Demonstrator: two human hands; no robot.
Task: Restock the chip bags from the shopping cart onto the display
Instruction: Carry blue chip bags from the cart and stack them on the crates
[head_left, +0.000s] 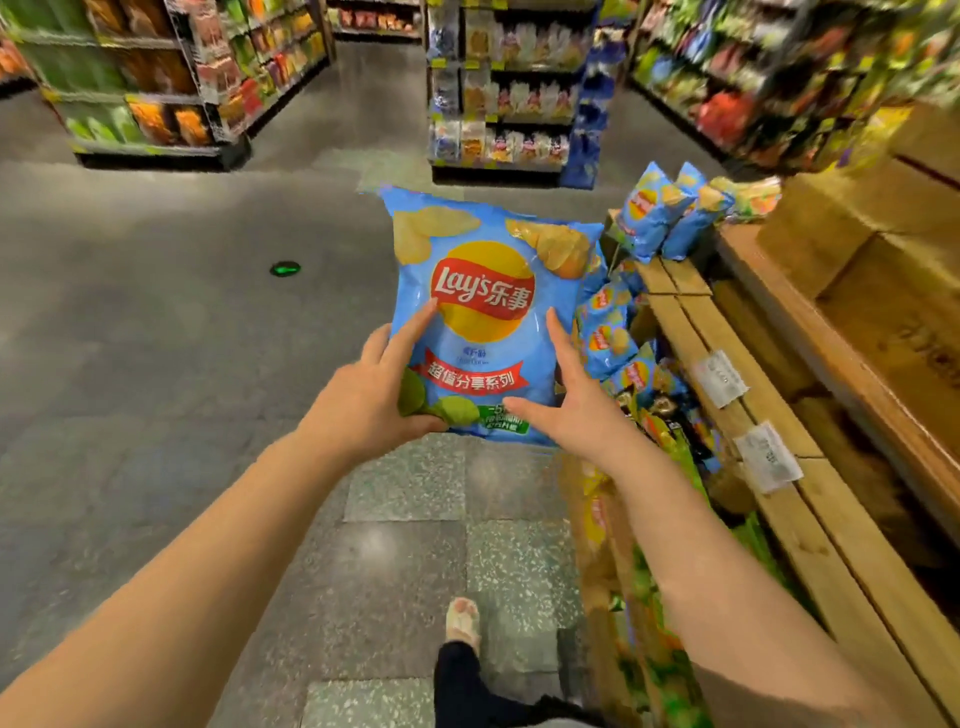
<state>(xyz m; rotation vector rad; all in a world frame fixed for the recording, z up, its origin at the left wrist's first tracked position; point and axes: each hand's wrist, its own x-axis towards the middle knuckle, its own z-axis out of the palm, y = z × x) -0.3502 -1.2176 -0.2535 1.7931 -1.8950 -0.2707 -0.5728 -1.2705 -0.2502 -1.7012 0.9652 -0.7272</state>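
— Where's the chip bag (478, 317)?

— Held up in front of the person, above the floor (156, 312), just left of the wooden display (748, 415). It's blue, upright, label facing the camera.

— Who has hold of it?

— The left hand (374, 395) grips its lower left corner — thumb curled under, fingers spread up the front. The right hand (566, 395) lies flat against the lower right side, fingers straight.

— And the display?

— Smaller blue bags (660, 213) stand on its top edge; more bags (613, 332) are packed below, beside paper price tags (719, 376).
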